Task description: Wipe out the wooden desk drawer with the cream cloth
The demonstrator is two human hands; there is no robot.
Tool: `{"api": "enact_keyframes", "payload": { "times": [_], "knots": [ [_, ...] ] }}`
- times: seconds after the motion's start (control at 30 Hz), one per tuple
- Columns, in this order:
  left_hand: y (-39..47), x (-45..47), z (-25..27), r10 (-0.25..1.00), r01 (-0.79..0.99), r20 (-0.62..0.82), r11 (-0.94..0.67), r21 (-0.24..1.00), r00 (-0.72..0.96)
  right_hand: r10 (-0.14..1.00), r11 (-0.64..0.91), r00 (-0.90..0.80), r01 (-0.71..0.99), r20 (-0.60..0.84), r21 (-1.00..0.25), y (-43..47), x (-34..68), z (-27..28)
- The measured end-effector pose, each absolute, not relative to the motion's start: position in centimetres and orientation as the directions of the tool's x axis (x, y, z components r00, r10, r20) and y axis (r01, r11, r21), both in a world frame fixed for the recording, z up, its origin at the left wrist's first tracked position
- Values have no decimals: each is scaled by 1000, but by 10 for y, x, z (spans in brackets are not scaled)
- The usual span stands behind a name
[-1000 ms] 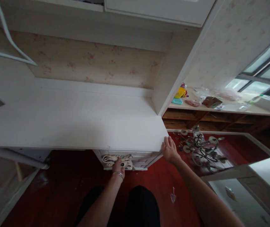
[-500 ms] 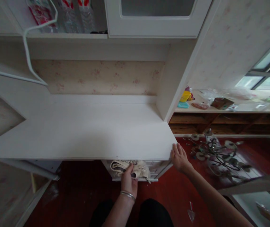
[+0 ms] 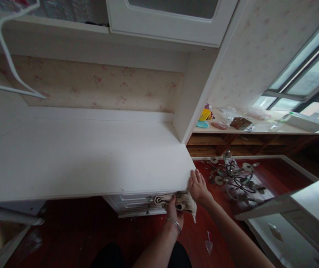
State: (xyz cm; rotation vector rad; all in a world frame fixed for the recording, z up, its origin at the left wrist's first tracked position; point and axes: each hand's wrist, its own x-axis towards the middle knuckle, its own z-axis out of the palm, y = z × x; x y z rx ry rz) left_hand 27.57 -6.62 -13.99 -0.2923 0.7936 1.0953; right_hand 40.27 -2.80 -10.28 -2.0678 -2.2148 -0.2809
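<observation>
My left hand (image 3: 175, 211), with a silver bangle at its wrist, is closed around a folded beige cloth (image 3: 186, 202). It holds the cloth just below the front edge of the white desk (image 3: 92, 156), near the right corner. My right hand (image 3: 199, 187) lies on the desk's right front corner, fingers stretched out and close together. The two hands are near each other, and the cloth's far end reaches toward the right hand. Part of the cloth is hidden under the desk edge.
White drawers (image 3: 133, 204) stand beneath the desk. A metal lamp-like frame (image 3: 237, 175) lies on the red floor (image 3: 195, 230) to the right. At the lower right is a white cabinet (image 3: 313, 208). A white cable (image 3: 8, 56) hangs at the upper left.
My left hand has moved right along the desk's front edge with the cloth, closer to my right hand. My right hand stays on the corner. The view has turned somewhat to the right.
</observation>
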Motion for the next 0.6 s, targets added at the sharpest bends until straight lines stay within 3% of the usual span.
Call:
{"api": "enact_keyframes", "payload": {
  "times": [0.17,0.3,0.43,0.6],
  "knots": [
    [-66,226,-180,644,-889,-765,364,279,24,975,-22,26,1000,220,-20,-25,402,-107],
    [-63,165,-188,637,-897,-762,261,357,-118,974,3,1,1000,226,-17,-25,404,-112],
    [-62,109,-170,668,-877,-726,237,417,-165,970,59,-56,998,236,-5,-25,407,-115],
    [-65,79,-114,696,-867,-686,190,461,-212,969,12,3,998,248,-56,-23,404,-115]
  ]
}}
